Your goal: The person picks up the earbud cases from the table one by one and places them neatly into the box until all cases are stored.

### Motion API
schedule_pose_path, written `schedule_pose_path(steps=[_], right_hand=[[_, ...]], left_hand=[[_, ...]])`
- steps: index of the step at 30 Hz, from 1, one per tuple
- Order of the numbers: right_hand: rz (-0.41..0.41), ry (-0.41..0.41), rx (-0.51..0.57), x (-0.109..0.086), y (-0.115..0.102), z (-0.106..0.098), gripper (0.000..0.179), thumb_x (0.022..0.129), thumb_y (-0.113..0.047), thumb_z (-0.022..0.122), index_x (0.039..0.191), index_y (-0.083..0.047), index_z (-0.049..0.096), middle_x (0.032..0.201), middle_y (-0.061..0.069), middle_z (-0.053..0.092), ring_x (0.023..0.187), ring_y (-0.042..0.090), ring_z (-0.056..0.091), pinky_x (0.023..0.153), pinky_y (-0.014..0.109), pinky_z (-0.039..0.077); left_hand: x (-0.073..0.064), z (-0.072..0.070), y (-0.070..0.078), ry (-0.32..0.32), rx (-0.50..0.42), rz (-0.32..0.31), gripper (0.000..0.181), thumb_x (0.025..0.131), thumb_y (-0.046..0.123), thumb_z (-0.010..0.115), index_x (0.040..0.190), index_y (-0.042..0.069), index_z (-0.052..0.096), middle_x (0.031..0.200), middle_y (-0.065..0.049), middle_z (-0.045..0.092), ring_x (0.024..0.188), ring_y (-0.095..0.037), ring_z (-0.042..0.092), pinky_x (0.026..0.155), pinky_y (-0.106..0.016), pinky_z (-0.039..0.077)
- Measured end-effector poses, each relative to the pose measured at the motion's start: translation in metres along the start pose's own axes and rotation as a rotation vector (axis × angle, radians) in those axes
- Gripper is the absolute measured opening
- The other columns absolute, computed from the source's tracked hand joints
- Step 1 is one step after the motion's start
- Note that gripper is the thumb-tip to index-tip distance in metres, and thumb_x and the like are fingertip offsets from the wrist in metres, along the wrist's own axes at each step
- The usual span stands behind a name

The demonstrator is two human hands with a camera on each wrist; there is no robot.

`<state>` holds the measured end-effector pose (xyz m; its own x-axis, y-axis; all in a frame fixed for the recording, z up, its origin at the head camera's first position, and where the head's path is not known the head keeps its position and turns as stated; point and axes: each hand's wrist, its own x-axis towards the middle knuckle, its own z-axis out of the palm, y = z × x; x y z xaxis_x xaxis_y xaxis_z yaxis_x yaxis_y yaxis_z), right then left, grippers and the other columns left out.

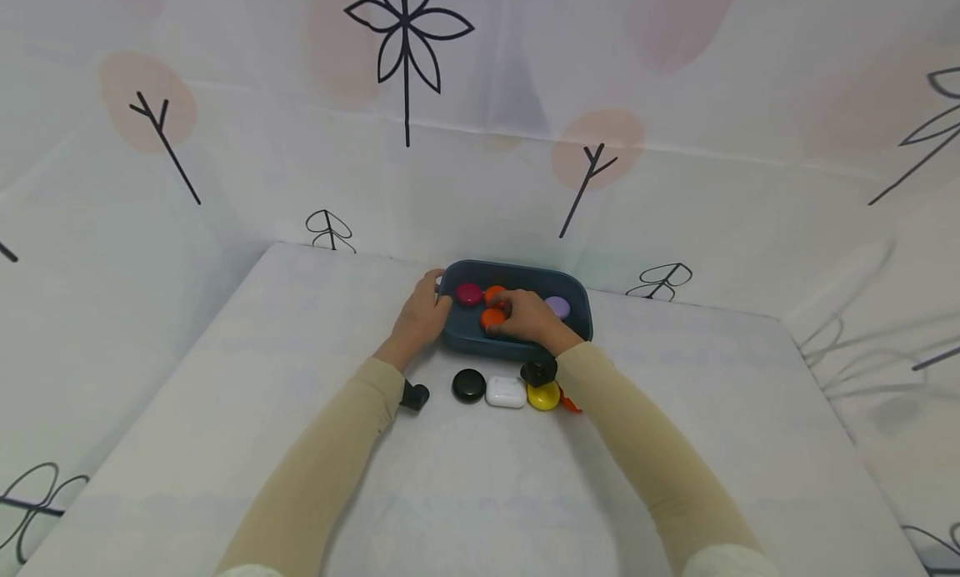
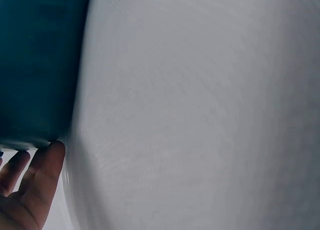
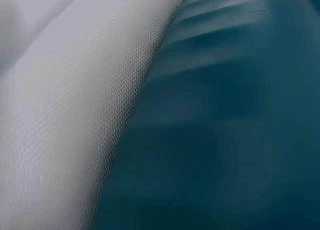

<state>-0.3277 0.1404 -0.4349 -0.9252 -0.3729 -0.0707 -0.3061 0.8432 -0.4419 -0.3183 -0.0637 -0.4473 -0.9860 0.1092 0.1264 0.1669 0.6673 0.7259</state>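
Left hand [image 1: 418,317]: fingers grip the dark teal bin [image 1: 480,344] by its left end; judged light, stiff plastic, best steadied there. Right hand [image 1: 531,314]: fingers pinch the near orange disc [image 1: 491,317], inside the bin, left of centre. Probably light, hard, somewhat slippery; take by opposite edges. Appearance: bin oblong, round-cornered; crimson disc [image 1: 469,294] at left, near orange disc round and smooth, far orange disc [image 1: 492,293] just beyond it, lilac disc [image 1: 558,307] at right. Desk [image 1: 450,494], before bin: black disc [image 1: 468,386], white rounded block [image 1: 506,392], yellow disc [image 1: 543,397].
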Motion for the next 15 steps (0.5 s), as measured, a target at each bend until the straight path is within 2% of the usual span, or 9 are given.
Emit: schedule_pose_path(steps=[5, 15], right_hand=[[-0.025, 0.007, 0.002, -0.002, -0.001, -0.002, 0.047, 0.071, -0.034, 0.068, 0.113, -0.016, 0.058, 0.1, 0.004, 0.059, 0.083, 0.018, 0.05, 0.075, 0.031, 0.044], [-0.006, 0.011, 0.012, -0.01, -0.006, -0.009, 0.048, 0.071, -0.038, 0.066, 0.114, -0.02, 0.057, 0.104, 0.004, 0.058, 0.086, 0.019, 0.05, 0.077, 0.034, 0.045]], left_hand=[[0.0, 0.0, 0.0, 0.002, -0.006, 0.003, 0.052, 0.084, 0.024, 0.036, 0.134, 0.016, 0.027, 0.121, -0.008, 0.046, 0.106, -0.02, 0.048, 0.092, -0.038, 0.038], [0.0, 0.001, -0.002, -0.002, -0.015, -0.006, 0.053, 0.084, 0.025, 0.035, 0.135, 0.017, 0.026, 0.126, -0.008, 0.043, 0.111, -0.021, 0.046, 0.094, -0.038, 0.036]])
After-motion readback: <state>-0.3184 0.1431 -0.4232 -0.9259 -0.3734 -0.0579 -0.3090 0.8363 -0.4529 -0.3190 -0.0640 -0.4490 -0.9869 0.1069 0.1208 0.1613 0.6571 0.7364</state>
